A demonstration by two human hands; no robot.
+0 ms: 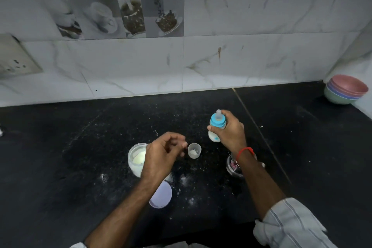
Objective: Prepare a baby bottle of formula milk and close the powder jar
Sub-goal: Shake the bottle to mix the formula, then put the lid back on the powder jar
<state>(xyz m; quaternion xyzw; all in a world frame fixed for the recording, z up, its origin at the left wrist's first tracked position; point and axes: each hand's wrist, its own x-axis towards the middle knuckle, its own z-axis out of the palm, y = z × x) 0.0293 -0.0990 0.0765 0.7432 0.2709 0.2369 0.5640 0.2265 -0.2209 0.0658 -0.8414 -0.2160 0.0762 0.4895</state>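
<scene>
- The right hand [229,131] was wrapped round the baby bottle [216,127] just right of the frame's centre, its fingers hiding most of the body; only the blue collar, the pale teat and a white patch at the base showed.
- I could not tell whether the bottle stood on the black counter [80,147] or hung just above it.
- The right forearm ran down to the lower right, a red thread [244,152] at the wrist and a striped sleeve [289,225] cut off by the bottom edge.
- That forearm covered much of a steel cup [233,167] beneath it; what it held was hard to make out.
- The left hand [163,153] hovered low at centre, fingers loosely curled, holding nothing I could see.
- It overlapped the right side of the open powder jar [136,159], pale powder visible inside.
- A small clear cap [194,150] stood just beside the fingertips, white grains in it.
- The jar's lilac lid [161,195] lay below, partly under the left forearm, spilled powder [184,179] scattered near it.
- Stacked coloured bowls [346,89] sat at the right edge.
</scene>
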